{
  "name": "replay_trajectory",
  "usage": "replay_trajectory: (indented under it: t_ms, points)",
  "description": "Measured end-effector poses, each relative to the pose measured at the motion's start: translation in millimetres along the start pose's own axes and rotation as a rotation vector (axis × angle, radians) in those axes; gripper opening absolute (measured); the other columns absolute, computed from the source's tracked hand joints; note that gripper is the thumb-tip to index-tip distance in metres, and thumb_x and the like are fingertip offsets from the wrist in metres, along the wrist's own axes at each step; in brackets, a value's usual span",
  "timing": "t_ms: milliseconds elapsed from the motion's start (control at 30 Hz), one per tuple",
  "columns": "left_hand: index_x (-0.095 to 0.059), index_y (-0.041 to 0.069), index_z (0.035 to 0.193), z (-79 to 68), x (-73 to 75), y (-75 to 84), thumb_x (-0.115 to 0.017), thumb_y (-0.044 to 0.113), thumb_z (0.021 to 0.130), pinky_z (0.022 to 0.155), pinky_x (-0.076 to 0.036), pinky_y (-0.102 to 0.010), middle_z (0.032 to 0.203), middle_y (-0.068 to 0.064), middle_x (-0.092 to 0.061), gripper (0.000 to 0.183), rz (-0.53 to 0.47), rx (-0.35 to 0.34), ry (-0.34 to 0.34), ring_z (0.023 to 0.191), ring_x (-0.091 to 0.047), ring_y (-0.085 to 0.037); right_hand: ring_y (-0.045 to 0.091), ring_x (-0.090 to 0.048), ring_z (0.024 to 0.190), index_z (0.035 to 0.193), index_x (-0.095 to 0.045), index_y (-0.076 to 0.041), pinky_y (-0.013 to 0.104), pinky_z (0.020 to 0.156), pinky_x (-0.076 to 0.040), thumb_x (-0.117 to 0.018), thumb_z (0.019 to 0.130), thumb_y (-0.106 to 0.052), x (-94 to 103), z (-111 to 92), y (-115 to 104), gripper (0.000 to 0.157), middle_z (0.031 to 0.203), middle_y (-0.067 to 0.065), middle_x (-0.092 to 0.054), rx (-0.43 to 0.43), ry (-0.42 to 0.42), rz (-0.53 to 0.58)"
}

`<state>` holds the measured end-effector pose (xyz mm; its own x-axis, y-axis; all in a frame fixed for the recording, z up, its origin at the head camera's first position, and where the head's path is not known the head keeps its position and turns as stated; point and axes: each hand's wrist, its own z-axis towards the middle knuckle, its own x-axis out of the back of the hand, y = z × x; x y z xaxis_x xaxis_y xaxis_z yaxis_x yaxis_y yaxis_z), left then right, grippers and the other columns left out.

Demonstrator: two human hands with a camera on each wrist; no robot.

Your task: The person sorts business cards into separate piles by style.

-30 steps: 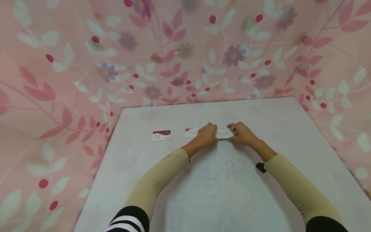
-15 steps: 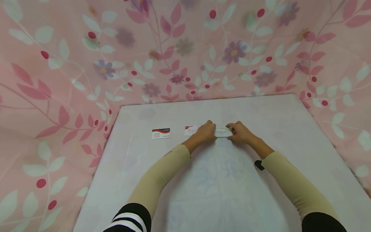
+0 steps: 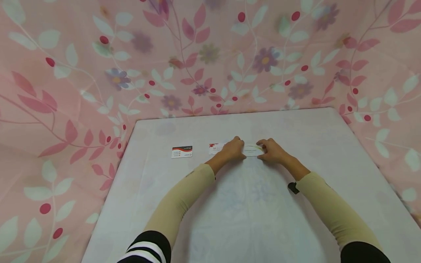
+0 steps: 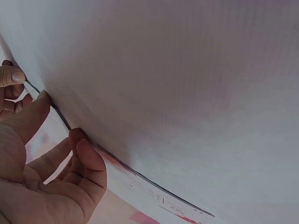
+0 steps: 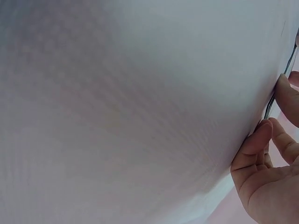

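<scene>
A pale business card (image 3: 252, 151) with a greenish curve along its top lies between my two hands. My left hand (image 3: 234, 149) pinches its left end with thumb and fingers. At the opposite end my right hand (image 3: 273, 150) pinches the card likewise, thumb at the near edge and fingers at the far one. A white business card with red flowers (image 3: 215, 148) shows partly behind my left hand, and its red print (image 4: 182, 215) is also seen in the left wrist view. Farther left lies a black, red and white business card (image 3: 182, 152), which neither hand touches.
The cards lie on a table (image 3: 250, 212) under a white cloth, towards its far edge. A pink floral curtain (image 3: 204, 58) surrounds the far side and both flanks. A black strap end (image 3: 293, 187) sticks out at my right wrist.
The view tilts slightly at first, then stays nearly still. Both hands keep their hold on the pale card, and the other cards stay where they were.
</scene>
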<state>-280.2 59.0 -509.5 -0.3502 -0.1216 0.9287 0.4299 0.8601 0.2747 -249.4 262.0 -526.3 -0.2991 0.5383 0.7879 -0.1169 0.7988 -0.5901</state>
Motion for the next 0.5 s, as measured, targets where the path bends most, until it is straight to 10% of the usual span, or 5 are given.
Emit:
replay_trajectory:
  t_ms: [500]
  points:
    - [-0.053,0.009,0.138,-6.3,-1.5,0.0,-0.075,0.037,0.088,0.092,-0.050,-0.037,0.131,-0.008,-0.051,0.061,-0.020,0.013,0.010,0.105,-0.056,-0.019,0.025,-0.050,0.086,0.134,-0.053,0.001,0.034,0.075,-0.041,-0.076,0.084,-0.013,-1.3,1.0,-3.6,0.056,0.114,0.024,-0.050,0.047,0.000,0.009]
